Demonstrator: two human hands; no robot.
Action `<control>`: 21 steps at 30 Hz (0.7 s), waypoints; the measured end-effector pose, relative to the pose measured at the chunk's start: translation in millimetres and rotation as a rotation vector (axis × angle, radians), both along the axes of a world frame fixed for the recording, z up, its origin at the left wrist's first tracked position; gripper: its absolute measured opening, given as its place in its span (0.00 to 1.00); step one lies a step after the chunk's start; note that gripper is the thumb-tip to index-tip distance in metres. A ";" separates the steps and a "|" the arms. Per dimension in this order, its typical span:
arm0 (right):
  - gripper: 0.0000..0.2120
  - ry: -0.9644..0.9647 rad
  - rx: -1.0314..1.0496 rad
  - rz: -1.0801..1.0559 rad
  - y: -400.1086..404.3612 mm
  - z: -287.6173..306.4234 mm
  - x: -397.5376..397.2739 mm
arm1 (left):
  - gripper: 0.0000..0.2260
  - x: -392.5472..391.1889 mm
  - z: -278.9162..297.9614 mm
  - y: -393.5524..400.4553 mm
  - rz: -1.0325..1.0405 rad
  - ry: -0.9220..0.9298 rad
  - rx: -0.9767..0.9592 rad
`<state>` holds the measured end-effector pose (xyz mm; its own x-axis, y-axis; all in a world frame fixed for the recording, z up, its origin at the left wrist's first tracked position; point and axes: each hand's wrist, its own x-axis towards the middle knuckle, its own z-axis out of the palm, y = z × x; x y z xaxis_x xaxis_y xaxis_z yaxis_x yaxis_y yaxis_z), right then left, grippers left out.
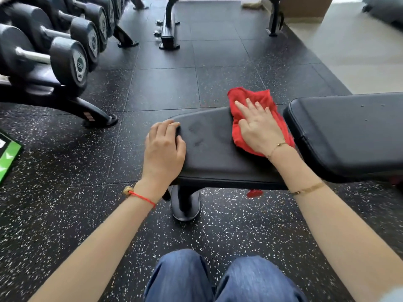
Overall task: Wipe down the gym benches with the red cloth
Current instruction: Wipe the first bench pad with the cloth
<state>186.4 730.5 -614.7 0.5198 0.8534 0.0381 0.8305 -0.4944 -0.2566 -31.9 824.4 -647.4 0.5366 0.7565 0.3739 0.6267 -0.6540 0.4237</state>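
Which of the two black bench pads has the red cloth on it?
The smaller seat pad, between both hands. The right hand presses the red cloth onto it; the longer back pad alongside lies bare.

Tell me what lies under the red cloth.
The red cloth lies on the seat pad, its far edge overhanging. The right hand presses it flat. The pad surface beneath it is covered.
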 end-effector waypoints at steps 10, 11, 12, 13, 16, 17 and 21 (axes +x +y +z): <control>0.26 0.029 0.020 -0.003 -37.8 -2.8 5.6 | 0.16 0.1 1.8 -1.8 -0.009 -0.022 -0.031; 0.26 0.018 0.002 -0.031 -26.0 -0.6 9.9 | 0.16 0.0 2.3 -1.9 -0.009 -0.022 -0.032; 0.25 0.003 -0.012 -0.042 -14.5 0.5 10.6 | 0.16 -0.2 2.5 -1.9 -0.011 -0.022 -0.033; 0.25 -0.013 -0.020 -0.032 -3.5 0.7 6.5 | 0.15 -0.7 2.6 -1.9 -0.015 -0.024 -0.032; 0.26 -0.061 -0.007 0.116 19.5 -2.5 -31.3 | 0.15 -2.7 4.2 -2.6 -0.019 -0.054 -0.044; 0.26 -0.071 0.009 0.185 21.2 -3.8 -47.7 | 0.15 -3.6 5.0 -3.3 -0.017 -0.064 -0.052; 0.27 -0.052 0.040 0.374 -3.7 -4.8 -83.3 | 0.15 -19.4 5.1 -5.8 -0.026 -0.051 -0.053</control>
